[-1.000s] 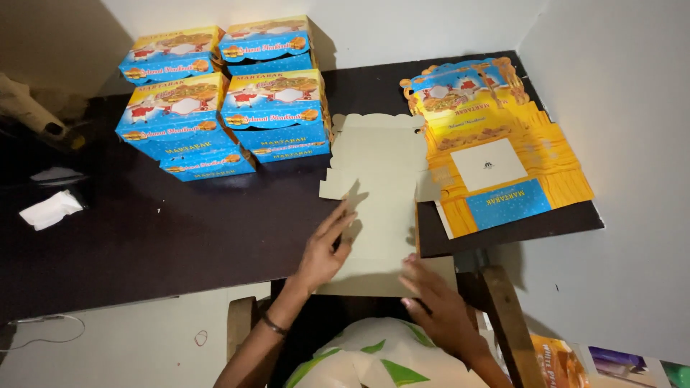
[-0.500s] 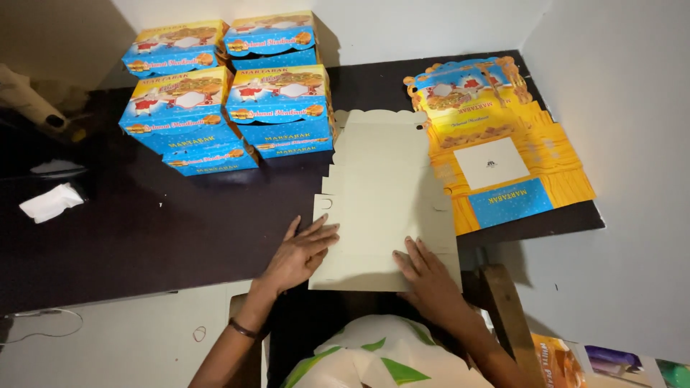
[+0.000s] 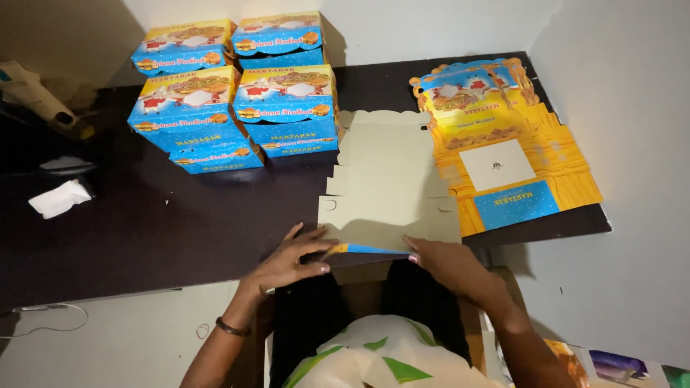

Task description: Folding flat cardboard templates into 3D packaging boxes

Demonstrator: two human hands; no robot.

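Half a second ago both hands lay flat on the plain side of the flat cardboard sheet (image 3: 392, 194); now the near edge of that sheet is lifted off the dark surface (image 3: 165, 230) and folded up, so a strip of its blue and orange printed side shows underneath. The left hand (image 3: 291, 259) has slid to the sheet's near left corner, its grip closed on the raised edge with the thumb on top. The right hand (image 3: 449, 262) pinches the same edge near the middle, its grip likewise grasping the sheet. The sheet lies unfolded at the front middle of the surface, plain beige side up, its scalloped far edge pointing away from the person.

Four made-up boxes (image 3: 237, 90) stand closed at the far left in two rows, blue with orange and yellow pictures and a white panel on each lid; what is inside cannot be seen. To the right lies a fanned stack of flat sheets (image 3: 503, 151), printed side up, yellow and blue with a white rectangle in the middle. A crumpled white tissue (image 3: 61, 197) rests at the left edge.
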